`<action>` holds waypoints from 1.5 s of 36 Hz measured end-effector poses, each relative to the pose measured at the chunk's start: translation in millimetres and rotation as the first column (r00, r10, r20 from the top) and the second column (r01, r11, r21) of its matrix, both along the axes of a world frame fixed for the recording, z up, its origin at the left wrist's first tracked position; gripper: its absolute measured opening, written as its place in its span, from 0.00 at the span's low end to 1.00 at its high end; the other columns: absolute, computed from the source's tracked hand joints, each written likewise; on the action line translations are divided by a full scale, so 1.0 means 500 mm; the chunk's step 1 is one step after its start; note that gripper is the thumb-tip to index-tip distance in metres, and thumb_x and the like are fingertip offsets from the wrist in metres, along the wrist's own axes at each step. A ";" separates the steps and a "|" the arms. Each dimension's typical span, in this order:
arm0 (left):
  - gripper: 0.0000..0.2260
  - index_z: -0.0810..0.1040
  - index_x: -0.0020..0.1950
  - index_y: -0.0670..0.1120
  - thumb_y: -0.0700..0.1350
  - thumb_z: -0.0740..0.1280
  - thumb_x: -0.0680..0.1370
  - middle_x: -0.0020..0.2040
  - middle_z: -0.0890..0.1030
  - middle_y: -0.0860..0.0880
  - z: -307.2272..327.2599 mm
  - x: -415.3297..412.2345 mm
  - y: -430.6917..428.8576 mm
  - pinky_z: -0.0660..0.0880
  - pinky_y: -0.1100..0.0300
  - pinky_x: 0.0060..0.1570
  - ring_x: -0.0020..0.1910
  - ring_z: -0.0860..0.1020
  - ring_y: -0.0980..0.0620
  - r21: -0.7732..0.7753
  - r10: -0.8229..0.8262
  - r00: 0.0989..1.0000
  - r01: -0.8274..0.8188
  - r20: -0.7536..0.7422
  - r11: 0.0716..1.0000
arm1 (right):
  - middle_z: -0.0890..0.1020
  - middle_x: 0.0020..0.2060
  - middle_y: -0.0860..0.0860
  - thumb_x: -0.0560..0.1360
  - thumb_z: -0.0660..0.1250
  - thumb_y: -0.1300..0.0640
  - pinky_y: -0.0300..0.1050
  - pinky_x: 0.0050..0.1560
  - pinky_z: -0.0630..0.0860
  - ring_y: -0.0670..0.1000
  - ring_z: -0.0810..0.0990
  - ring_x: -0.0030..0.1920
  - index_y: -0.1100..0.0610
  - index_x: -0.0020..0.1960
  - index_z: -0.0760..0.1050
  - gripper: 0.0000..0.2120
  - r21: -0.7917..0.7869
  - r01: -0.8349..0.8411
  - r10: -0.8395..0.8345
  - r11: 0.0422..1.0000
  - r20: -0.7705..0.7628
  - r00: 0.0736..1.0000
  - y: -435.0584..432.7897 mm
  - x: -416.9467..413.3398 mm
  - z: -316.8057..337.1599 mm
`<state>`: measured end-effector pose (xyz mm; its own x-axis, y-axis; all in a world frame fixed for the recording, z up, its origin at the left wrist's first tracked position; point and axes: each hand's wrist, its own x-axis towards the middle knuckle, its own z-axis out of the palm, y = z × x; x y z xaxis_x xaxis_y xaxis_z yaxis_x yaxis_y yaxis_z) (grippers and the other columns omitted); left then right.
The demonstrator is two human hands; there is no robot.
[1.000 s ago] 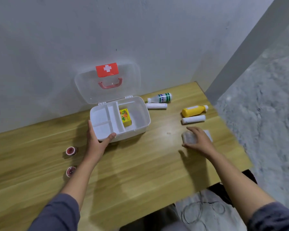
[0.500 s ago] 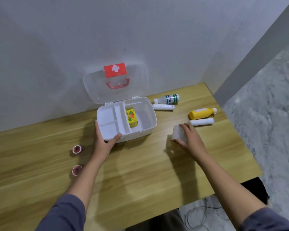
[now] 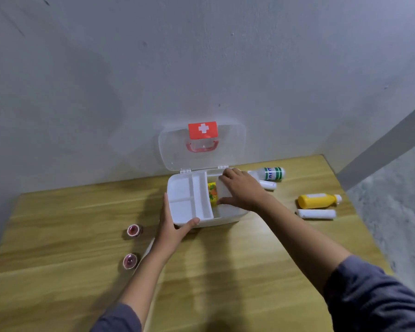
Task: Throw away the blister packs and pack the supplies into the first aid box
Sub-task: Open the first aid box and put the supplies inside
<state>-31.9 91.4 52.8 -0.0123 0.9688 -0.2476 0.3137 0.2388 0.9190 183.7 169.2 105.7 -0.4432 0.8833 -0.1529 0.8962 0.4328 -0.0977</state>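
Head camera, looking down at your two hands:

1. Wooden table (image 3: 225,271) spreads under both your forearms
2. First aid box (image 3: 189,207) sits on it, clear lid (image 3: 228,149) standing open against the wall beyond your fingers; your left hand (image 3: 171,230) cups its near-left corner, thumb along the front wall and fingers up the side
3. Your right hand (image 3: 243,190) reaches into the box's large right section, fingers curled around a pale white pack (image 3: 222,191) that you hold upright there
4. Yellow carton (image 3: 212,191) stands in that same section, just to the thumb side of your right hand and touching the pack
5. Yellow bottle (image 3: 318,200) lies outward of your right wrist, with a white tube (image 3: 316,213) just nearer you than it
6. Green-banded bottle (image 3: 270,173) and a second white tube (image 3: 268,185) lie just past your right knuckles
7. Two small red-topped jars (image 3: 134,230) (image 3: 130,260) sit apart, outward of your left forearm
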 end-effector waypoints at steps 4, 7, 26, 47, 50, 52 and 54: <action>0.51 0.42 0.75 0.57 0.59 0.75 0.64 0.77 0.52 0.54 -0.009 0.000 0.000 0.58 0.55 0.71 0.75 0.54 0.56 0.010 0.008 1.000 -0.008 -0.002 1.000 | 0.70 0.62 0.57 0.71 0.66 0.41 0.51 0.62 0.66 0.57 0.68 0.63 0.61 0.65 0.67 0.31 -0.009 -0.053 0.053 0.999 0.049 0.997 0.027 -0.029 -0.014; 0.51 0.42 0.75 0.57 0.60 0.74 0.63 0.77 0.51 0.54 -0.015 0.000 0.000 0.57 0.53 0.72 0.75 0.53 0.56 0.003 0.012 1.000 -0.012 -0.008 1.000 | 0.70 0.62 0.58 0.71 0.67 0.44 0.50 0.62 0.66 0.58 0.69 0.63 0.62 0.65 0.67 0.31 -0.031 -0.088 0.089 0.996 0.047 0.995 0.037 -0.046 -0.028; 0.52 0.42 0.74 0.59 0.66 0.71 0.60 0.77 0.52 0.55 -0.025 -0.003 0.003 0.57 0.49 0.73 0.74 0.53 0.57 0.020 0.014 0.999 -0.013 -0.029 1.000 | 0.66 0.66 0.58 0.69 0.71 0.58 0.49 0.67 0.65 0.59 0.62 0.68 0.60 0.70 0.59 0.35 -0.074 0.166 -0.176 0.983 -0.150 0.973 -0.017 -0.003 -0.043; 0.52 0.43 0.74 0.59 0.64 0.72 0.60 0.75 0.53 0.57 -0.019 0.003 0.001 0.59 0.50 0.72 0.74 0.55 0.58 0.031 0.019 1.000 -0.020 0.001 0.999 | 0.64 0.70 0.61 0.74 0.68 0.58 0.49 0.66 0.66 0.59 0.64 0.70 0.62 0.70 0.58 0.30 -0.236 0.362 -0.429 0.902 -0.384 0.817 -0.030 -0.034 -0.048; 0.52 0.43 0.74 0.60 0.64 0.72 0.61 0.76 0.53 0.57 -0.021 0.002 0.002 0.59 0.48 0.72 0.74 0.55 0.57 0.032 0.015 1.000 -0.015 0.000 0.999 | 0.68 0.67 0.60 0.74 0.66 0.57 0.47 0.58 0.70 0.58 0.70 0.64 0.64 0.67 0.61 0.26 -0.293 0.421 -0.510 0.858 -0.398 0.763 -0.028 -0.039 -0.050; 0.52 0.43 0.74 0.59 0.65 0.72 0.60 0.77 0.52 0.56 -0.022 0.001 0.002 0.59 0.46 0.72 0.74 0.55 0.56 0.025 0.017 1.000 -0.017 0.000 1.000 | 0.70 0.66 0.60 0.75 0.66 0.56 0.47 0.61 0.69 0.58 0.69 0.65 0.64 0.68 0.61 0.26 -0.322 0.449 -0.549 0.834 -0.404 0.732 -0.021 -0.044 -0.053; 0.52 0.43 0.74 0.61 0.67 0.73 0.60 0.77 0.53 0.55 -0.023 -0.002 0.004 0.60 0.45 0.71 0.75 0.55 0.55 0.021 0.012 1.000 -0.012 0.001 1.000 | 0.71 0.66 0.60 0.74 0.68 0.55 0.48 0.64 0.68 0.58 0.70 0.66 0.64 0.68 0.62 0.28 -0.363 0.480 -0.600 0.799 -0.414 0.685 -0.015 -0.050 -0.059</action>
<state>-32.9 93.3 41.0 -0.0243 0.9736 -0.2268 0.3105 0.2230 0.9241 158.6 161.7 75.9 0.0367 0.9636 -0.2649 0.7678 -0.1968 -0.6098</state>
